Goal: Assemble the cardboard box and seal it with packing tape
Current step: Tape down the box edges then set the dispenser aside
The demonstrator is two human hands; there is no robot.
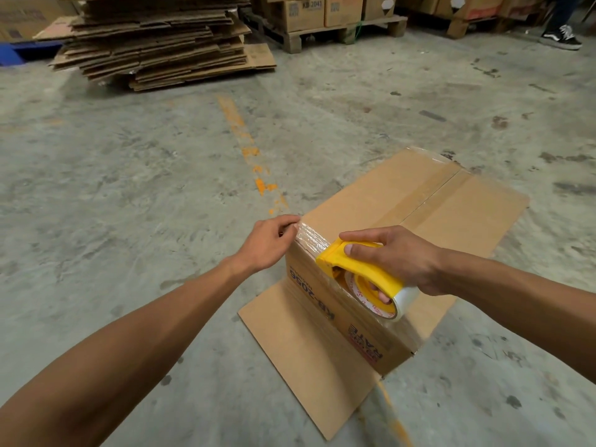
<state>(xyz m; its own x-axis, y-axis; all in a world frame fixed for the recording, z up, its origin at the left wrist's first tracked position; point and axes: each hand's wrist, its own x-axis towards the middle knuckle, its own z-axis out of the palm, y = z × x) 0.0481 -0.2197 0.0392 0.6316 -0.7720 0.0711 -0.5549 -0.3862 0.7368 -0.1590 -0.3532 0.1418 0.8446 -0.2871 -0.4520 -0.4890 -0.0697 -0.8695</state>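
A brown cardboard box (429, 204) stands on the concrete floor with its top flaps closed and a strip of clear tape along the middle seam. One loose flap (290, 343) lies flat on the floor at its near side. My right hand (400, 256) grips a yellow tape dispenser (361, 269) with a roll of clear tape, held at the box's near top edge. A stretch of clear tape (309, 240) runs from the dispenser along that edge to the corner. My left hand (271, 243) pinches the tape's end down at that near left corner.
A tall stack of flattened cardboard (158, 40) lies at the back left. Printed cartons on wooden pallets (329, 17) stand at the back. Another person's black shoe (561, 38) is at the far right. An orange painted line (245, 140) runs across the floor.
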